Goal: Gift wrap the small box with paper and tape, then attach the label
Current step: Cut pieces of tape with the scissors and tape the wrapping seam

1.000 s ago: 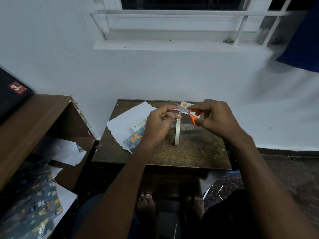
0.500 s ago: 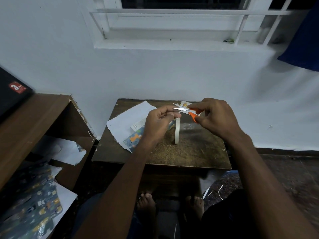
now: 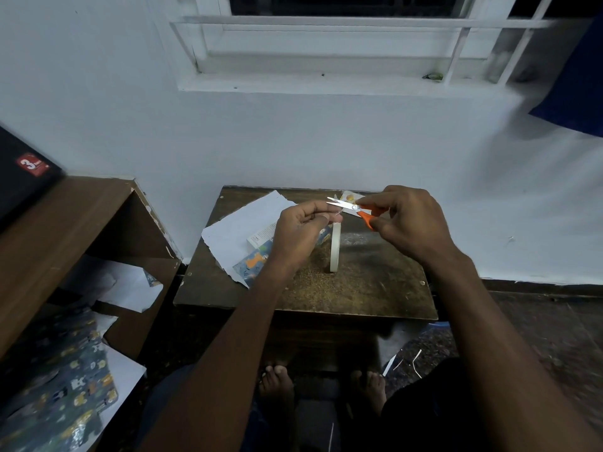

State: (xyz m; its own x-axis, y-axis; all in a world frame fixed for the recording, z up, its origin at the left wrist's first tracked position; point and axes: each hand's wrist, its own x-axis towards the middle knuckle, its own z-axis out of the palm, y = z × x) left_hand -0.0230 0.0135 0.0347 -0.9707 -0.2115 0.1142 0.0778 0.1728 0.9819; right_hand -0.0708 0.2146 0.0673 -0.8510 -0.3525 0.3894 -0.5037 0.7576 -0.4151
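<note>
Head view, looking down over a small dark wooden table (image 3: pixel 375 288) placed against a white wall.

Left hand (image 3: pixel 301 233) raised above the table, thumb and index finger pressed together on a short end of tape at the fingertips (image 3: pixel 332 216). Tape itself nearly clear and hard to make out. Below the hand, tape roll (image 3: pixel 335 247) standing upright on its edge on the table top.

Right hand (image 3: pixel 409 223) just beside the left, fingers curled around the orange handles of small scissors (image 3: pixel 354 208). Blades pointing left, tips slightly apart, right at the left fingertips.

Small box (image 3: pixel 261 238) lying on the table, mostly hidden behind the left hand; only a white printed corner visible. Under it, wrapping paper (image 3: pixel 241 226) spread with the white side up, the patterned blue side showing at the near edge. A small printed card, maybe the label (image 3: pixel 348 197), at the far edge of the table behind the scissors; not possible to say for sure.

To the left, a brown shelf unit (image 3: pixel 65 223) with more patterned paper (image 3: pixel 65 386) and white scraps. Bare feet (image 3: pixel 277 383) below the table.
</note>
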